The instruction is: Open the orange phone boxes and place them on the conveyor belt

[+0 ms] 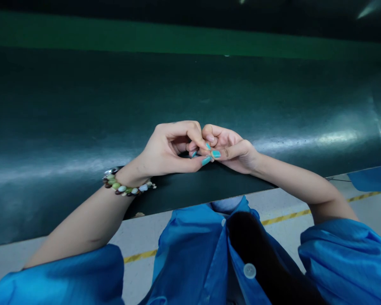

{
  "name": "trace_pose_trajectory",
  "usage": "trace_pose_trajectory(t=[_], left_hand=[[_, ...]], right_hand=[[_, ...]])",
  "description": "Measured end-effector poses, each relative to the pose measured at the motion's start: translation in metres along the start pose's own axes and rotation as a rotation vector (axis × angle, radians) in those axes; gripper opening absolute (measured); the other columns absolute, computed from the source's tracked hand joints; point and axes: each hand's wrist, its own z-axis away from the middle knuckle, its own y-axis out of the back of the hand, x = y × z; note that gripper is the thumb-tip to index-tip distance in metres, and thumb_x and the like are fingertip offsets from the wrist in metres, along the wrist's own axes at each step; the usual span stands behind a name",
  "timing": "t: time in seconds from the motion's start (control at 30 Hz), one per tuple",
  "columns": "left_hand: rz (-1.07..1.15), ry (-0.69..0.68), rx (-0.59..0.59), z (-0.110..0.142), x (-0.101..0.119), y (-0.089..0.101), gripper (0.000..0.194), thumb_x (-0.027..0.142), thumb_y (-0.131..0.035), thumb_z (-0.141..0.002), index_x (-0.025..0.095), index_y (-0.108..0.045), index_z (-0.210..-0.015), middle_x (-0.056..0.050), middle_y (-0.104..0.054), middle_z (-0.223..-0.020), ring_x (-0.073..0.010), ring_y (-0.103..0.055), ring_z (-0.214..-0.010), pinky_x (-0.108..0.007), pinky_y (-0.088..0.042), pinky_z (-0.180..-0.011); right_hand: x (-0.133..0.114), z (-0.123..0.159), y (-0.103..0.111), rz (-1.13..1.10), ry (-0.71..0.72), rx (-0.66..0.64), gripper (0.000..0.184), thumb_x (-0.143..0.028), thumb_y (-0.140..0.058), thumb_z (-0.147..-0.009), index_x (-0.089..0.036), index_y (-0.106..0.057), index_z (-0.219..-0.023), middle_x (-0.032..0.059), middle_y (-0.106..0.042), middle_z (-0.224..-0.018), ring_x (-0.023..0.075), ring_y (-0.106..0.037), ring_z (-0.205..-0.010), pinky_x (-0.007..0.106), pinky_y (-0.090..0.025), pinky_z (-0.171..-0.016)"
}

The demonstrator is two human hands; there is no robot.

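Observation:
My left hand (174, 148) and my right hand (231, 148) meet above the front part of a dark green tabletop (178, 93). On the left, thumb and index finger are pinched together, their tips touching the right hand's fingertips. The right thumb presses against its index finger, with the other fingers curled in. Whatever may be between the fingertips is hidden or too small to make out. Beads in green, brown and pale blue form a bracelet (123, 188) on my left wrist, beside a watch (112, 171).
A brighter green strip (146, 38) runs across behind the dark surface. The table's front edge lies just before my blue jacket (190, 250). Below is a pale floor (139, 237) with a yellow line (288, 216). A blue object (371, 178) shows at the right.

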Motion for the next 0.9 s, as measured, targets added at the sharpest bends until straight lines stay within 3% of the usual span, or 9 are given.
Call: trace_pose_trajectory(t=[0.47, 0.6, 0.67, 0.73, 0.83, 0.9], left_hand=[[-0.017, 0.024, 0.015, 0.001, -0.001, 0.0, 0.022, 0.03, -0.089, -0.073, 0.021, -0.07, -0.077, -0.002, -0.061, -0.073, -0.011, -0.053, -0.061, -0.022, -0.05, -0.054], [-0.005, -0.02, 0.033, -0.001, -0.004, 0.0, 0.023, 0.036, -0.088, -0.077, 0.021, -0.07, -0.081, -0.003, -0.059, -0.074, -0.0119, -0.055, -0.063, -0.024, -0.052, -0.056], [-0.005, -0.072, 0.119, -0.005, -0.005, 0.001, 0.025, 0.035, -0.087, -0.079, 0.022, -0.071, -0.092, -0.003, -0.062, -0.082, -0.0131, -0.06, -0.072, -0.025, -0.056, -0.064], [-0.001, -0.134, 0.274, -0.009, -0.007, 0.005, 0.033, 0.031, -0.087, -0.081, 0.023, -0.069, -0.107, -0.003, -0.064, -0.094, -0.0126, -0.063, -0.08, -0.026, -0.059, -0.073], [0.015, -0.14, 0.538, -0.013, -0.014, 0.015, 0.028, 0.026, -0.078, -0.09, 0.021, -0.064, -0.114, 0.001, -0.065, -0.099, -0.0077, -0.061, -0.081, -0.023, -0.057, -0.076], [-0.029, -0.108, 0.59, -0.013, -0.021, 0.023, 0.016, 0.03, -0.066, -0.1, 0.019, -0.06, -0.11, 0.003, -0.063, -0.096, -0.0048, -0.059, -0.082, -0.021, -0.052, -0.077]], right_hand=[[0.001, 0.001, 0.002, 0.043, -0.013, 0.032, 0.035, -0.02, -0.085, -0.071, -0.018, -0.054, -0.088, 0.0035, -0.065, -0.086, 0.017, -0.067, -0.089, 0.025, -0.054, -0.089], [-0.007, 0.003, 0.001, 0.165, 0.009, 0.041, 0.036, -0.028, -0.082, -0.074, -0.019, -0.052, -0.091, 0.0043, -0.065, -0.09, 0.018, -0.066, -0.09, 0.028, -0.054, -0.09], [-0.018, 0.005, -0.003, 0.419, 0.083, 0.105, 0.033, -0.035, -0.077, -0.081, -0.019, -0.056, -0.1, 0.0049, -0.065, -0.095, 0.0193, -0.065, -0.094, 0.031, -0.053, -0.094], [-0.031, 0.006, -0.007, 0.827, 0.167, 0.186, 0.035, -0.041, -0.071, -0.089, -0.021, -0.06, -0.116, 0.0073, -0.066, -0.113, 0.0249, -0.061, -0.115, 0.039, -0.049, -0.104], [-0.041, 0.004, -0.01, 1.435, 0.175, 0.196, 0.05, -0.048, -0.068, -0.092, -0.029, -0.058, -0.137, 0.0044, -0.05, -0.15, 0.0379, -0.029, -0.15, 0.059, -0.031, -0.12], [-0.039, 0.001, -0.009, 1.675, 0.152, 0.118, 0.056, -0.053, -0.065, -0.094, -0.036, -0.053, -0.146, -0.0008, -0.041, -0.159, 0.0405, -0.015, -0.155, 0.067, -0.017, -0.123]])
